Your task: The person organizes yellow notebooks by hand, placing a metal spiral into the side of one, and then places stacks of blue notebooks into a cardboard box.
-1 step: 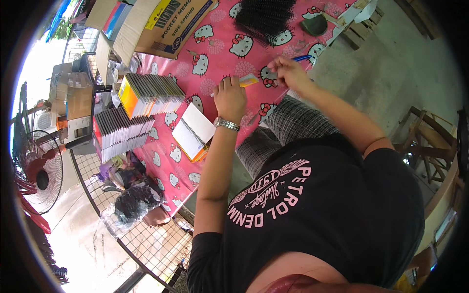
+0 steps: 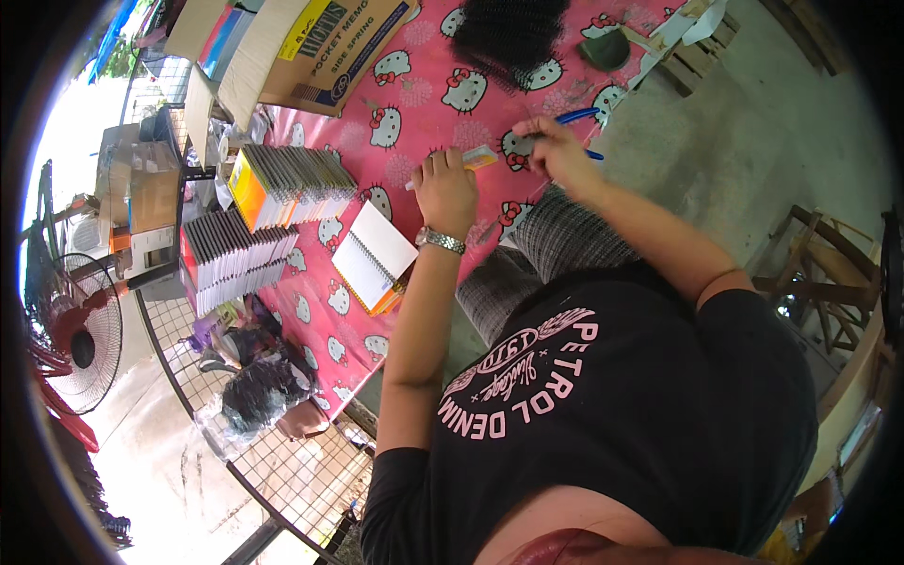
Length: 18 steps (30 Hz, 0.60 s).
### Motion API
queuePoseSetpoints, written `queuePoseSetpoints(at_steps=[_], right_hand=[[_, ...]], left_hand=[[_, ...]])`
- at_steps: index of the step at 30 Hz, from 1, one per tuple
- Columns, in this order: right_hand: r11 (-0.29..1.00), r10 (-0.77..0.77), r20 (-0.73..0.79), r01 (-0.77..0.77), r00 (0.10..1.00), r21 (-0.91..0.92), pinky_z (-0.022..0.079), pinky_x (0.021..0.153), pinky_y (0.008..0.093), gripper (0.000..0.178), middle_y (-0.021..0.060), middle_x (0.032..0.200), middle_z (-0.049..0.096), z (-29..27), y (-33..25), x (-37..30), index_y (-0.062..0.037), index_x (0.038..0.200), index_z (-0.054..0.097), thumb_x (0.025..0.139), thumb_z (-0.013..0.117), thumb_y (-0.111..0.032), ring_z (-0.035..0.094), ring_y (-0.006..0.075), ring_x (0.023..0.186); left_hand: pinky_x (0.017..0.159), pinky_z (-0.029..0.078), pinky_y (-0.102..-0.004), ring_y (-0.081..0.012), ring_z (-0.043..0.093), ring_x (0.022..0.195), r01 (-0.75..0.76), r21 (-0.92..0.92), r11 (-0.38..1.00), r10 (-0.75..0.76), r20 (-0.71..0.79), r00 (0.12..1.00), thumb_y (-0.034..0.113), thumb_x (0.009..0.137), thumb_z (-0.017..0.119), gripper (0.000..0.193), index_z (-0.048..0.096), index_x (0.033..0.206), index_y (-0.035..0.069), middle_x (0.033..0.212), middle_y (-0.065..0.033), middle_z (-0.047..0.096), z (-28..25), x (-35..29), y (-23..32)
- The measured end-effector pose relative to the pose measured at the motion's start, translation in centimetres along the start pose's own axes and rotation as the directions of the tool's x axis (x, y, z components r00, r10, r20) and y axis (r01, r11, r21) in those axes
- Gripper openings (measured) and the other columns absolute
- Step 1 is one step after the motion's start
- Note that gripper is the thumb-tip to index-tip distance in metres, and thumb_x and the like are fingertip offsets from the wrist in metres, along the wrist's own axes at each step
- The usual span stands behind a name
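My left hand (image 2: 446, 193) is closed on a small memo notebook (image 2: 481, 157), pressed on the pink table cover. The notebook's yellow and white end sticks out beside my fingers; the rest is under the hand. Just to the right, my right hand (image 2: 562, 160) grips blue-handled pliers (image 2: 576, 115), with the two handles spread apart. The pliers' jaws are too small and dark to make out. Near my left wrist lies an open spiral notebook (image 2: 374, 252) with white pages and a black wire coil, on top of an orange-edged one.
Two stacks of spiral notebooks, a yellow one (image 2: 292, 186) and a dark-edged one (image 2: 235, 259), stand at the left. Behind them is a cardboard box (image 2: 330, 56). Black wire coils (image 2: 508, 38) and a dark green piece (image 2: 605, 49) lie at the far side. A fan (image 2: 82, 347) stands far left.
The pliers' handles have spread, so a second blue handle now shows below my right hand. My right hand has shifted slightly; my left hand stays on the notebook.
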State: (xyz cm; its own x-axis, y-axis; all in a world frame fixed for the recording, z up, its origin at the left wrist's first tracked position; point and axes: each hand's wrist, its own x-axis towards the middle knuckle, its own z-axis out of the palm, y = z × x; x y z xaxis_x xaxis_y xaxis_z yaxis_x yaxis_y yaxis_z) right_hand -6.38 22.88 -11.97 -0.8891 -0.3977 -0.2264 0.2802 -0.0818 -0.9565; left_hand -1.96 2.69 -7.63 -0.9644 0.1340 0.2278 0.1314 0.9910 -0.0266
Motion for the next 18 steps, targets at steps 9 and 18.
queuePoseSetpoints(at_steps=[9,18], right_hand=[[0.898,-0.225,0.099,0.246,0.969,-0.365,0.045,0.096,0.0386,0.036,0.0176,0.122,0.062,2.0,-2.4,-1.2,-0.0051,0.124,0.062,0.098,0.049,-0.027,0.059,0.0347,0.111],[0.694,-0.451,0.291,0.537,0.844,-0.479,0.050,0.076,0.0344,0.024,0.0101,0.097,0.062,-1.5,-3.2,-0.9,-0.0068,0.108,0.067,0.086,0.060,0.002,0.062,0.0251,0.089]], left_hand=[[0.086,0.039,-0.0477,-0.0330,0.054,0.092,-0.129,-0.189,0.973,0.114,-0.089,0.990,0.013,0.082,0.060,0.023,0.053,0.102,0.005,0.099,-0.0125,0.057,0.7,-0.9,0.4],[0.085,0.040,-0.0453,-0.0309,0.054,0.089,-0.233,-0.289,0.928,0.198,-0.148,0.969,0.014,0.083,0.062,0.020,0.055,0.100,0.006,0.094,-0.0110,0.058,-0.5,-0.9,1.3]])
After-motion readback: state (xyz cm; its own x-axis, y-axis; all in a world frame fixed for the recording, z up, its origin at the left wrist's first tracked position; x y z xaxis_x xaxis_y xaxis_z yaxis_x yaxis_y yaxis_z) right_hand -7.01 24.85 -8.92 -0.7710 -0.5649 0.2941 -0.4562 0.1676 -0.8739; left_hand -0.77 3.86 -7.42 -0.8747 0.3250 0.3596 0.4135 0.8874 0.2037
